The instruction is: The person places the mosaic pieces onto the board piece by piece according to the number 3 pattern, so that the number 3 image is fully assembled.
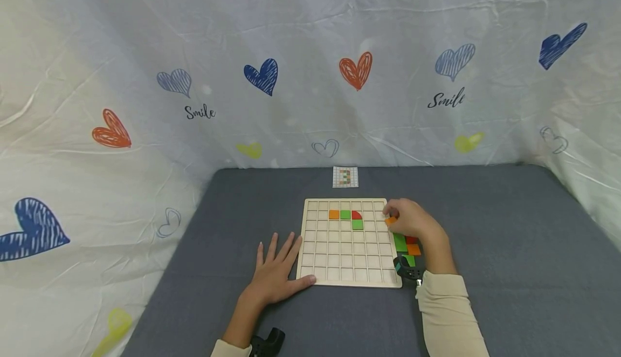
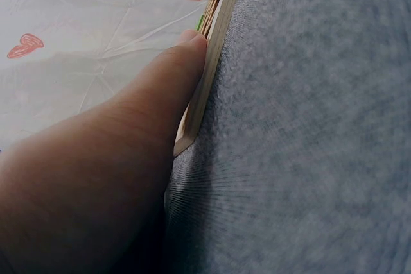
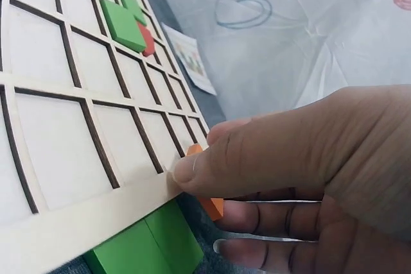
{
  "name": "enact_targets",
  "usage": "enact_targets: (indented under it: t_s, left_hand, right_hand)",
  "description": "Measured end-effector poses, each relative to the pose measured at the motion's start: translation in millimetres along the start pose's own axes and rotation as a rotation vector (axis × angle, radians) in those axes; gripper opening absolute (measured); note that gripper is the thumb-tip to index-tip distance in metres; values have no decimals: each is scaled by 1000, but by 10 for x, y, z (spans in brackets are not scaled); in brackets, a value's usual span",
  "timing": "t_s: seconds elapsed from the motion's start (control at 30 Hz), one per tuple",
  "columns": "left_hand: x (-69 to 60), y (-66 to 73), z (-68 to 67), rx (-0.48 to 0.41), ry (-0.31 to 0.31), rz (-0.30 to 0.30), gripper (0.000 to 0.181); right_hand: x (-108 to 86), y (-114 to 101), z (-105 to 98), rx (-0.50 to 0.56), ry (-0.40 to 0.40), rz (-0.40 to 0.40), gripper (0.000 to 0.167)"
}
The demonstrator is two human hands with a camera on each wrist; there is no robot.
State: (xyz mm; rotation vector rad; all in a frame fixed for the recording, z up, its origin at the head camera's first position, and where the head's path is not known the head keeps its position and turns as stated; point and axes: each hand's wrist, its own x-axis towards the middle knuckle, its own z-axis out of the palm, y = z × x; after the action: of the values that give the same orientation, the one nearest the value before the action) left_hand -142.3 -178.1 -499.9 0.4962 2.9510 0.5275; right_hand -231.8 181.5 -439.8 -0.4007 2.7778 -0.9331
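Observation:
A wooden grid board (image 1: pixel 346 244) lies on the grey cloth. In its upper rows sit an orange square tile (image 1: pixel 334 214), two green tiles (image 1: pixel 357 224) and a red tile with a rounded corner (image 1: pixel 356 215). My right hand (image 1: pixel 412 219) pinches an orange tile (image 3: pixel 212 207) between thumb and fingers at the board's right edge. Fingers spread, my left hand (image 1: pixel 274 276) lies at the board's lower left corner, its thumb touching the edge. In the left wrist view the left thumb (image 2: pixel 160 81) runs along the board's side (image 2: pixel 204 104).
Several loose green (image 1: pixel 400 242), red and orange (image 1: pixel 413 249) tiles lie right of the board, partly hidden by the right hand and its wrist camera (image 1: pixel 407 268). A small printed pattern card (image 1: pixel 345 177) lies beyond the board. A heart-printed curtain (image 1: pixel 291 103) hangs behind the table.

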Motion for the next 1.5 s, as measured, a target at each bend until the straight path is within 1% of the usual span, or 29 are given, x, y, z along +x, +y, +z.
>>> enact_targets:
  t_s: [0.2,0.37,0.57,0.67,0.9,1.2,1.33,1.5]
  left_hand:
    - [16,-19,20,22,-9,-7,103]
    - [27,-35,43,14,-7,-7,103]
    - [28,-31,42,22,-10,-12,103]
    - [27,-27,39,24,-9,-12,103]
    - [23,-11,25,26,-8,-15,103]
    - [27,-15,25,24,-14,-14,103]
    - [26,-21,28,21,-8,-10,102]
    - [23,-11,21,17,-9,-14,103]
  right_hand:
    - [37,-83,49,9,-41,-9,31]
    - [66,-181,102,17,-76,-20,36]
    - [103,-264,169,30,-112,-80,48]
    - [118,-302,206,26,-123,-103,50]
    - [134,-359,265,8,-118,-126,43]
    - [163,-404,329,2,-108,-144,41]
    - [166,-441,348,-18,-99,-149,37]
    - [165,-469,353,-50,-95,-180,29]
